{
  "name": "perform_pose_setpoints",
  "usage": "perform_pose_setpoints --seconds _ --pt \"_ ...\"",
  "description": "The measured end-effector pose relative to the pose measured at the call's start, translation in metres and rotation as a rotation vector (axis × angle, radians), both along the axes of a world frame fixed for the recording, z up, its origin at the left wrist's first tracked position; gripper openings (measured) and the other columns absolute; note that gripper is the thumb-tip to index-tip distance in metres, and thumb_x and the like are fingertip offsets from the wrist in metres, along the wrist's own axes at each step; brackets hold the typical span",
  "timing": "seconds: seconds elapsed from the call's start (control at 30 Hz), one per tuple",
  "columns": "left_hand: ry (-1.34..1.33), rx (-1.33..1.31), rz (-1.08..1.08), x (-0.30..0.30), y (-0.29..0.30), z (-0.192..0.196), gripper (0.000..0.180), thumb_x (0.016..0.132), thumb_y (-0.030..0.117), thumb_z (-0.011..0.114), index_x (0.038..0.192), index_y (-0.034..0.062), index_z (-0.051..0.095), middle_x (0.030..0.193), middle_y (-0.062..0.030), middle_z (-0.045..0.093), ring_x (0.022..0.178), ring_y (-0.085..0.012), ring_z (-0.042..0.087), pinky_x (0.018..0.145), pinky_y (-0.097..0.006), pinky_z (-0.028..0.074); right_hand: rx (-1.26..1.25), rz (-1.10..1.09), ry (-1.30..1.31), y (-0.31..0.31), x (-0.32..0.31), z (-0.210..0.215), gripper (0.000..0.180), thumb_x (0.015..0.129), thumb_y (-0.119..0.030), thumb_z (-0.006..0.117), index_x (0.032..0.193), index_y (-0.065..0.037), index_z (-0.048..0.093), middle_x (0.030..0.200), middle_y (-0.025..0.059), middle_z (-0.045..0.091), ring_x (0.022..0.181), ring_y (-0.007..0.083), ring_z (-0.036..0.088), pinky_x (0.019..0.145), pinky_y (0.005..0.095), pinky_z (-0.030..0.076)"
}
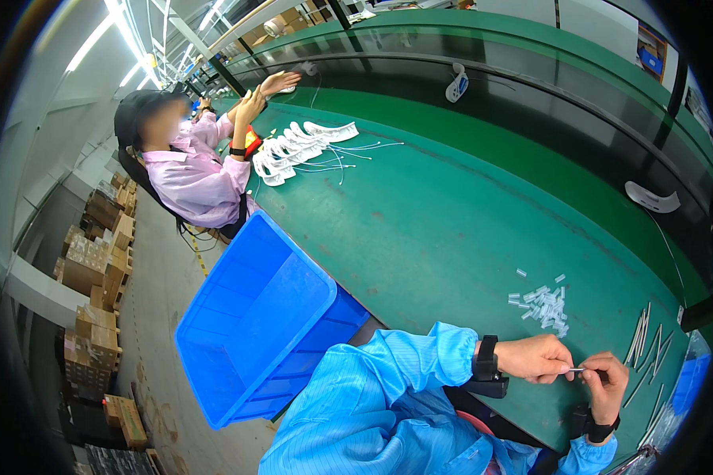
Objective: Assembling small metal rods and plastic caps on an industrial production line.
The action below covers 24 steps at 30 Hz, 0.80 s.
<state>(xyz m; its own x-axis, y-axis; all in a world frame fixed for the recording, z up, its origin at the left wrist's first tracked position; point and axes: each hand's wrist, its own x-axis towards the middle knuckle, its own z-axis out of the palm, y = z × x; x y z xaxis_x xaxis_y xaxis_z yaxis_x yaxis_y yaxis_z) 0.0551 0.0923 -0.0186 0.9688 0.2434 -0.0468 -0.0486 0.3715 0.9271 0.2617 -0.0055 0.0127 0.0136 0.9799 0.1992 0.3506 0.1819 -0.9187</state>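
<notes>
My left hand (535, 359) and my right hand (608, 383) meet over the near right part of the green table. Their fingertips pinch a short, thin grey piece (576, 370), which shows in the small gap between them. Most of it is hidden by the fingers, so its full length is unclear. Just beyond my left hand lies a loose pile of small clear plastic sleeves (543, 306). To the right of my right hand, several thin grey rods (640, 339) are scattered on the table.
A blue plastic bin (293, 305) stands at the table's near edge, left of my arm. Farther left, a person in pink (194, 170) sits by several white curved parts (281, 154) with cables. One white curved part (652, 198) lies at the far right. Cardboard boxes (95, 317) line the floor.
</notes>
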Motion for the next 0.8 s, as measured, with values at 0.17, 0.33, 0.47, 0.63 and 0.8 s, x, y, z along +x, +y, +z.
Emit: perform_pose_setpoints --seconds 0.17,0.33,0.47,0.63,0.8 --pt "0.008 -0.172 -0.063 -0.002 0.002 0.0 0.026 0.101 0.018 0.045 0.106 -0.0028 0.059 0.058 0.0011 0.046 0.046 -0.0053 0.038 0.041 -0.022 0.031 0.125 0.023 -0.084 0.001 -0.002 0.002 0.012 0.074 -0.002 0.073 0.081 0.0 0.063 0.077 0.0116 0.067 0.066 0.023 0.06 0.061 0.0319 0.045" --pt "0.01 -0.101 -0.049 -0.001 0.002 -0.001 0.025 0.1 0.018 0.048 0.105 -0.0029 0.06 0.059 0.0008 0.048 0.048 -0.0057 0.039 0.043 -0.023 0.032 0.169 0.045 -0.127 0.003 -0.005 0.005 0.013 0.071 0.002 0.073 0.081 0.0 0.064 0.078 0.0118 0.066 0.067 0.0219 0.061 0.06 0.0308 0.046" --pt "-0.004 0.23 0.096 0.002 -0.002 -0.002 0.022 0.097 0.015 0.051 0.101 -0.0043 0.06 0.059 -0.0018 0.051 0.05 -0.0081 0.044 0.047 -0.026 0.035 0.114 0.025 -0.19 0.0 -0.009 0.005 0.014 0.07 0.004 0.072 0.081 0.0 0.065 0.077 0.0119 0.066 0.066 0.0222 0.061 0.059 0.0311 0.047" --pt "0.005 0.326 0.143 0.001 -0.002 0.003 0.017 0.094 0.011 0.052 0.095 -0.0049 0.059 0.056 -0.0038 0.053 0.051 -0.0101 0.047 0.048 -0.028 0.038 0.11 0.022 -0.196 -0.001 -0.008 0.003 0.014 0.069 0.002 0.074 0.081 0.0 0.065 0.075 0.011 0.066 0.064 0.0237 0.062 0.057 0.0319 0.048" --pt "0.023 0.069 0.085 -0.001 -0.001 0.006 0.01 0.094 0.008 0.052 0.094 -0.0012 0.048 0.055 -0.0026 0.053 0.05 -0.0092 0.045 0.047 -0.028 0.035 0.107 0.09 -0.216 0.001 -0.01 0.006 0.015 0.07 -0.002 0.076 0.08 0.0 0.066 0.073 0.0111 0.066 0.064 0.0242 0.063 0.057 0.0318 0.047"
